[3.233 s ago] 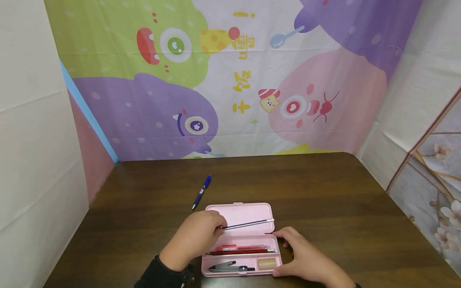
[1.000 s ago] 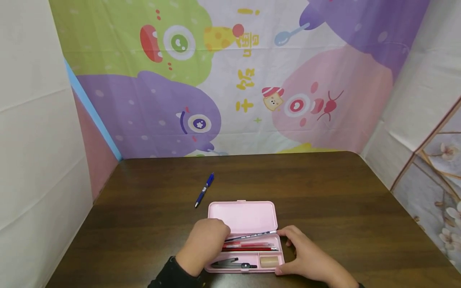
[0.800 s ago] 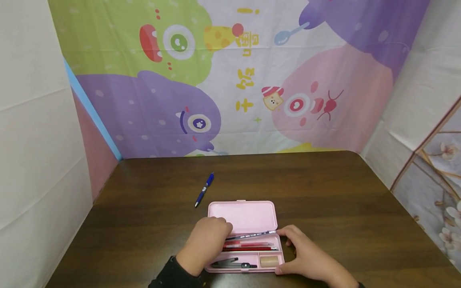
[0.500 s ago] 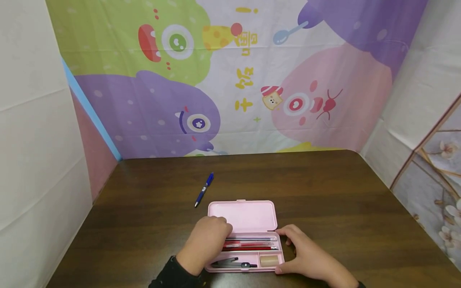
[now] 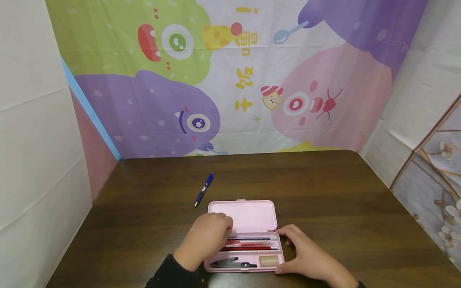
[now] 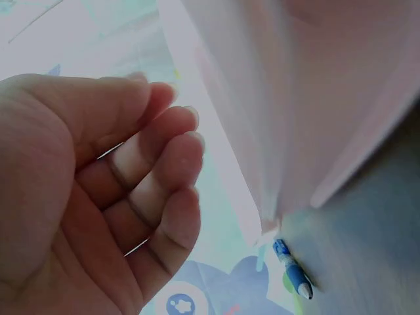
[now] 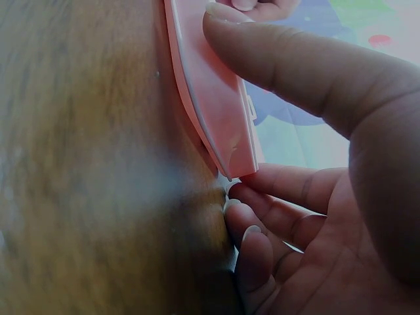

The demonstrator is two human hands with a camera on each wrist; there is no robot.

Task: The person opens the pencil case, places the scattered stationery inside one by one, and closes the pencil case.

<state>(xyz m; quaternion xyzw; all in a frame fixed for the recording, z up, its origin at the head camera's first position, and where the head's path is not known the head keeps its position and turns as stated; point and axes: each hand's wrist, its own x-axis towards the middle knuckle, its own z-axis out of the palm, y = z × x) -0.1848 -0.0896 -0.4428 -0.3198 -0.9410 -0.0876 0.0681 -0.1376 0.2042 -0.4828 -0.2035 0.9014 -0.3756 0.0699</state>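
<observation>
A pink pencil case (image 5: 253, 216) lies with its lid folded back on the table. In its long compartment are a dark, white-ended pencil (image 5: 257, 239), a red pen (image 5: 248, 243) and a red pencil (image 5: 252, 249). The front compartments hold a compass (image 5: 234, 264) and a tan block (image 5: 269, 261). My left hand (image 5: 206, 234) hovers over the case's left end; the left wrist view shows its fingers loosely bent, thumb near the index finger, nothing held. My right hand (image 5: 307, 254) grips the case's right end between thumb and index finger.
A blue pen (image 5: 204, 190) lies on the brown table (image 5: 317, 192) beyond the case, to the left. Behind the table hangs a cartoon-print cloth (image 5: 245, 136). White cloth covers the left side (image 5: 39, 140).
The dark pencil, earlier held slanting by my left hand over the lid, lies in the long compartment. My left hand has let it go and risen slightly. My right hand keeps its hold.
</observation>
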